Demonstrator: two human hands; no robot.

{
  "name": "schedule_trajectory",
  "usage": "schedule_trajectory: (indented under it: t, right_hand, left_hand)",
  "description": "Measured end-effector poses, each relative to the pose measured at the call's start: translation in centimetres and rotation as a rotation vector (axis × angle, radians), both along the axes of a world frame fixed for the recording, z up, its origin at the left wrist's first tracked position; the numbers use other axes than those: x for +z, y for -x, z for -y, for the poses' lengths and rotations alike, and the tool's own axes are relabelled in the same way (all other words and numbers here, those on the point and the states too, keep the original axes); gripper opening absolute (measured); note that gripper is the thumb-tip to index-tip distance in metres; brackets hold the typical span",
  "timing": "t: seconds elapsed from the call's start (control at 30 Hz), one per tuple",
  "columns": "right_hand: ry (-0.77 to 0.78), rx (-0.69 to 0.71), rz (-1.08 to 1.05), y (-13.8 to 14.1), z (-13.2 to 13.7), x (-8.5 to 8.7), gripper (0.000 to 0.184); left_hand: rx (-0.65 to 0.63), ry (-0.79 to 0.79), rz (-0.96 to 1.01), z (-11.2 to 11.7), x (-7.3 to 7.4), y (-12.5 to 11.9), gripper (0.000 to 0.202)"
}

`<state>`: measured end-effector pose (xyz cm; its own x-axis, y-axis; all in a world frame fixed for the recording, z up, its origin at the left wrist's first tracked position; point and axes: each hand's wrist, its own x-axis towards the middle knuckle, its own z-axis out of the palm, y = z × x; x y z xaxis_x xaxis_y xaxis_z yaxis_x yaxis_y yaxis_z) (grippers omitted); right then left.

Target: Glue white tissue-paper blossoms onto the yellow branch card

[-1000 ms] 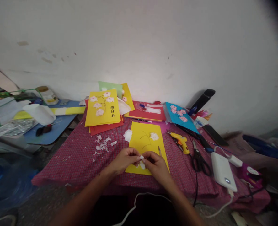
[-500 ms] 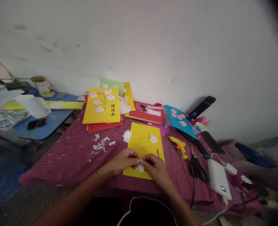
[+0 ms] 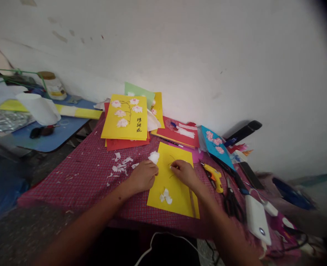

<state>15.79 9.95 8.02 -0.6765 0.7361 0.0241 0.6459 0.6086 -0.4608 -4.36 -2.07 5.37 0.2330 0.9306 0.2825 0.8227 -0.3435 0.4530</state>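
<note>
Above the card [image 3: 177,190], right hand [image 3: 184,172]: grip pinches a white scrap [image 3: 171,167]; light pressure likely avoids creasing.
Left hand [image 3: 144,175]: near white papers [image 3: 154,157]; cannot tell its grip.

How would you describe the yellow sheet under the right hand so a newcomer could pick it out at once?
On the red checked tablecloth, find the person's right hand. The yellow sheet lies beneath it, left of the yellow glue gun. Unlike the yellow card farther back, with its pinkish-white flowers and dark lettering, this one has white petals near its bottom edge.
</note>
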Motion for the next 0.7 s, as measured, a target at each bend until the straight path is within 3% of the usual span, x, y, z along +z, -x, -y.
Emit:
schedule_trajectory:
  t: [0.7]
  right_hand:
    - [-0.147,0.104,0.255,1.25,0.61,0.26,0.018]
  left_hand:
    - [0.002,0.031,-0.025,0.04,0.13,-0.08,0.016]
